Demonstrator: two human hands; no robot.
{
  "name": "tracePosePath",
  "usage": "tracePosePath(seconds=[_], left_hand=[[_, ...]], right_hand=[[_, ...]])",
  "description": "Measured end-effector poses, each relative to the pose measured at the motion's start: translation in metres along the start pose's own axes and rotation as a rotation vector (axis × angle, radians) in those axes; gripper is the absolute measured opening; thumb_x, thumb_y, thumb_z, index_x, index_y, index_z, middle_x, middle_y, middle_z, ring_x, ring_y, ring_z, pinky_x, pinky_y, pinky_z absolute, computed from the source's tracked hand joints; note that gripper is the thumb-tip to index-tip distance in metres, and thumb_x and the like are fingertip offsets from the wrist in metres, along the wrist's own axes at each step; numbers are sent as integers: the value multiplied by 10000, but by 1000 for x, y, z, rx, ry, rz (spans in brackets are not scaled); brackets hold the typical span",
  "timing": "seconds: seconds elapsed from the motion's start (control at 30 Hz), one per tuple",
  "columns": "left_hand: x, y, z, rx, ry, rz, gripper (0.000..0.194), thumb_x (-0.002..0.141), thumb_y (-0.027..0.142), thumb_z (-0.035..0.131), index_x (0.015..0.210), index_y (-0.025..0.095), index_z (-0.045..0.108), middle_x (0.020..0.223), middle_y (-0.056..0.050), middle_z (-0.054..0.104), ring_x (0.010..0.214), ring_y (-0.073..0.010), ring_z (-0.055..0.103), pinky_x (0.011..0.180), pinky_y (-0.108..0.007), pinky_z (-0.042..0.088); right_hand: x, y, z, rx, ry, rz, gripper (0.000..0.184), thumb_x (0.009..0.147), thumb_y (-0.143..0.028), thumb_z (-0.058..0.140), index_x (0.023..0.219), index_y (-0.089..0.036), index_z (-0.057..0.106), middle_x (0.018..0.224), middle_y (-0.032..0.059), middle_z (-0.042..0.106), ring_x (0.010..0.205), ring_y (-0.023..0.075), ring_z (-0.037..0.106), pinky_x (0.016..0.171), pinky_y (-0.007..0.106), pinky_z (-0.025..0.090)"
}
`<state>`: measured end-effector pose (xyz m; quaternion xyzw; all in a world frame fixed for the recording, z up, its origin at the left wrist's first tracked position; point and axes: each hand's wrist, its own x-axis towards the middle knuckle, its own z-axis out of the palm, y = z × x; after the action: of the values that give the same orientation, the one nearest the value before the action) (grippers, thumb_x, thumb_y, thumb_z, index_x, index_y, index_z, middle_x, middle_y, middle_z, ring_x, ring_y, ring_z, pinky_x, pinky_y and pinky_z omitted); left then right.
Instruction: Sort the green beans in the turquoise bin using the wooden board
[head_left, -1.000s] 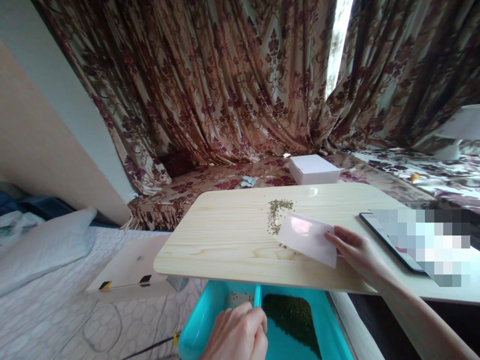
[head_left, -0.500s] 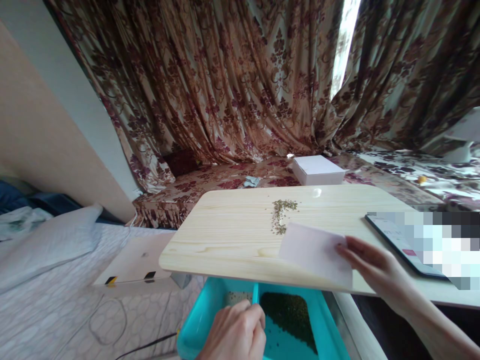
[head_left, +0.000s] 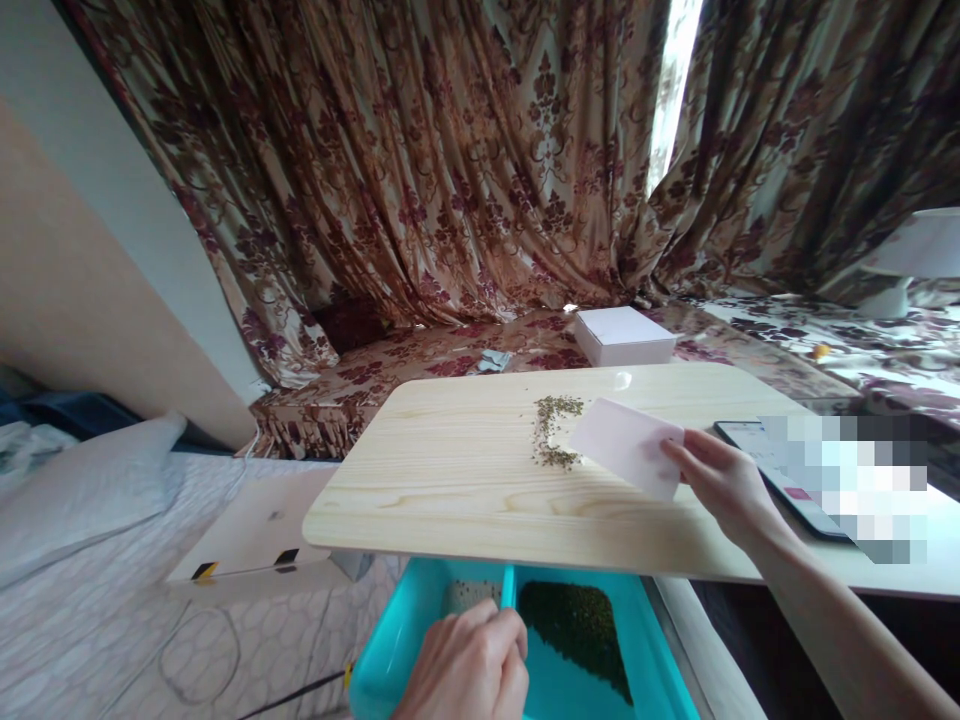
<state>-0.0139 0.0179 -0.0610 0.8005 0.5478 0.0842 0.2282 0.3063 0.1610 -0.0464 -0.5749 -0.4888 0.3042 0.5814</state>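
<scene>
A white sheet of paper or thin card [head_left: 628, 447] is pinched at its right edge by my right hand [head_left: 712, 475], thumb on top. Its left edge lies over the board close to a small bracket-shaped scatter of greenish-brown dried bits [head_left: 541, 430]. Down in front, my left hand [head_left: 472, 655] is closed over the divider of a turquoise two-part bin [head_left: 379, 650]; its fingertips are hidden. A dark green heap of the same-looking bits [head_left: 577, 625] fills part of the bin's right compartment. Some light scattered grains [head_left: 472, 593] show in the left compartment.
The pale wood-grain tabletop [head_left: 435, 500] overhangs the bin. A tablet [head_left: 780, 480], partly blurred out, lies on its right side. Behind stand a white box [head_left: 624, 335] and floral curtains [head_left: 450, 180]. To the left, a white box [head_left: 247, 530] and a cable [head_left: 300, 695] rest on the bed.
My right hand has moved the paper away from me across the board, beside the scattered bits, which now form a fuller bracket shape. The left hand stays on the bin. The view has shifted slightly.
</scene>
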Motion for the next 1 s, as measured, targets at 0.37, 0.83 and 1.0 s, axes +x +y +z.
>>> tracePosePath(seconds=[0.37, 0.83, 1.0], left_hand=[[0, 0, 0, -9, -3, -13, 252, 941, 148, 437, 927, 252, 666, 935, -7, 701, 879, -207, 673, 770, -271, 419], [1, 0, -1, -18, -9, -11, 246, 929, 151, 439, 921, 241, 667, 927, -14, 698, 878, -210, 670, 769, -280, 417], [3, 1, -2, -14, 0, -13, 248, 933, 144, 441, 919, 248, 665, 919, -8, 698, 867, -208, 670, 755, -277, 412]], right_hand=[[-16, -11, 8, -40, -82, 8, 371, 634, -591, 796, 721, -235, 744, 656, 46, 725, 630, 225, 672, 509, 299, 513], [-25, -22, 6, -95, -90, -27, 403, 624, -646, 788, 717, -256, 750, 674, 52, 746, 639, 225, 695, 502, 274, 528], [-25, -21, 3, -97, -97, -34, 405, 624, -650, 793, 698, -255, 742, 722, 60, 766, 679, 229, 712, 545, 279, 561]])
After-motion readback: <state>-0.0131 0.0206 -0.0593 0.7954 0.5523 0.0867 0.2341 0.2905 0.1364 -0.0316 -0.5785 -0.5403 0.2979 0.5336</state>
